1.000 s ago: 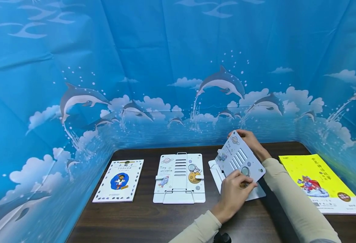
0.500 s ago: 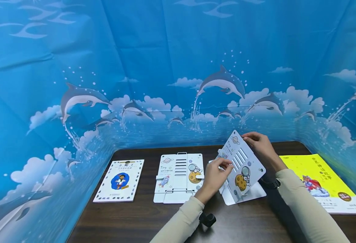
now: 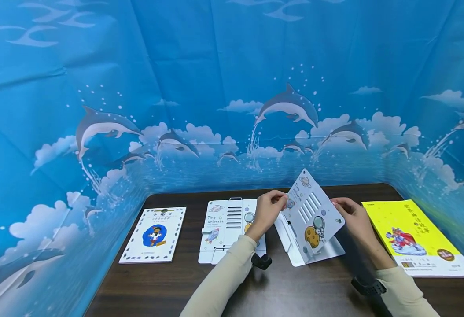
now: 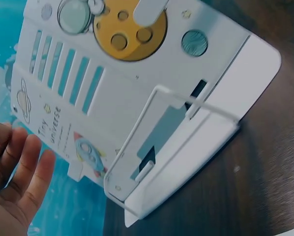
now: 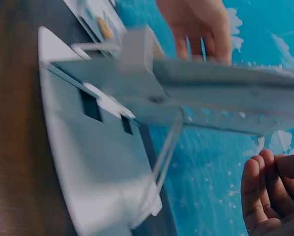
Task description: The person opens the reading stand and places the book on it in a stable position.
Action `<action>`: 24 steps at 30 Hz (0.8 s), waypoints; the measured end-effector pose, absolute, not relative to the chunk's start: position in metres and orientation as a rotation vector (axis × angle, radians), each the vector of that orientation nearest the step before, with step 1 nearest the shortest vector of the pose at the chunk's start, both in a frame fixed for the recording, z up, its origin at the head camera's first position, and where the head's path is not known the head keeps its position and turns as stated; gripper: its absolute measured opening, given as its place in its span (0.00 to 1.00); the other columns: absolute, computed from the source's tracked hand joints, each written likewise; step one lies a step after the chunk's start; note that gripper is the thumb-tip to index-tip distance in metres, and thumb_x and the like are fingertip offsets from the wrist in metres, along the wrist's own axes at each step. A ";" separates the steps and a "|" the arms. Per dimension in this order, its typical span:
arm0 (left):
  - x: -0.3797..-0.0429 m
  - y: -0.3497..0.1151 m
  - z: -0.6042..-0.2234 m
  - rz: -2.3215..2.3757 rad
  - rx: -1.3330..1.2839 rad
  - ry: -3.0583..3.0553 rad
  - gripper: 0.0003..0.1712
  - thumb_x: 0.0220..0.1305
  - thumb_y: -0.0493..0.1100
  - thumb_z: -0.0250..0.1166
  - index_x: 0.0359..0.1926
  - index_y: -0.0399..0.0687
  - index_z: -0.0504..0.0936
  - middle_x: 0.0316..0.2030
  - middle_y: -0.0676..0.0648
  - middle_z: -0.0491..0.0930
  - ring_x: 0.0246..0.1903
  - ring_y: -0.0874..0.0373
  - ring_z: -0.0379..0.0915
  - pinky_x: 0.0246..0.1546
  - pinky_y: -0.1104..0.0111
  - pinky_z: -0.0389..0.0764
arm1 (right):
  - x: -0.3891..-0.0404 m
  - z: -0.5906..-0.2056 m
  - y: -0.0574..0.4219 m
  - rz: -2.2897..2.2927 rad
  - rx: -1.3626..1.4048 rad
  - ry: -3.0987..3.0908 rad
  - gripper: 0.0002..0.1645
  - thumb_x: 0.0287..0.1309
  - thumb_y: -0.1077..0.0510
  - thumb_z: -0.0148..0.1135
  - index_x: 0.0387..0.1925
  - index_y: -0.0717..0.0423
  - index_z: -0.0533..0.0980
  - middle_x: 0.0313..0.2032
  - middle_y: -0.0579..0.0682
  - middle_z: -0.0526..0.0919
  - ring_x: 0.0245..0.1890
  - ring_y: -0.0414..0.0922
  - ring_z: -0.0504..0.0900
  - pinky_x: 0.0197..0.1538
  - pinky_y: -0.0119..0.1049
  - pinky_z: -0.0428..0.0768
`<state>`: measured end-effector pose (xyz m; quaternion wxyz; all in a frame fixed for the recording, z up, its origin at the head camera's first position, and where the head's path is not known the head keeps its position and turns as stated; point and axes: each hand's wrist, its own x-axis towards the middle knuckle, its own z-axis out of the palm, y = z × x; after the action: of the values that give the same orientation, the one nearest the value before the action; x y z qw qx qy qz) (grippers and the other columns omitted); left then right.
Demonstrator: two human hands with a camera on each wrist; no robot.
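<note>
A white book stand (image 3: 311, 215) printed with "Tiny universe" stands with its panel propped up at a tilt over its base plate. My left hand (image 3: 269, 211) is beside the panel's left edge, fingertips right at it. In the left wrist view, the fingers (image 4: 36, 167) of that hand are loosely bent. My right hand (image 3: 355, 220) is at the opposite edge, its fingers (image 5: 265, 182) relaxed and apart from the panel in the right wrist view. Behind the panel, a wire support (image 5: 169, 152) slants down to the base plate. A wire page holder (image 4: 132, 142) shows at the front.
A second, flat-folded book stand (image 3: 216, 233) lies left of the raised one, partly covered by my left forearm. Farther left is a white booklet (image 3: 152, 235); a yellow book (image 3: 418, 233) lies at the right. A dolphin-print cloth (image 3: 216, 110) hangs behind the dark table (image 3: 168, 286).
My left hand has moved from the panel's lower front to its left edge. The right hand has come from behind the top to the right edge. The raised panel keeps its tilt.
</note>
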<state>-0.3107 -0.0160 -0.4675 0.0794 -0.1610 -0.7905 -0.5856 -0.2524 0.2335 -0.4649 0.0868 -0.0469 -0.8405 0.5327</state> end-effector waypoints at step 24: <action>-0.350 0.003 -0.451 -1.616 -0.353 -2.712 0.18 0.76 0.47 0.50 0.62 0.55 0.76 0.57 0.53 0.79 0.56 0.60 0.77 0.56 0.62 0.79 | -0.171 -0.481 0.203 1.605 -0.064 -2.458 0.22 0.66 0.47 0.60 0.53 0.57 0.71 0.42 0.58 0.82 0.32 0.41 0.85 0.39 0.29 0.84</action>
<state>-0.3504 0.0034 -0.4510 -0.0175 -0.1112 -0.8536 -0.5086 -0.1714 0.2026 -0.4812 0.1025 -0.0218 -0.8328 0.5436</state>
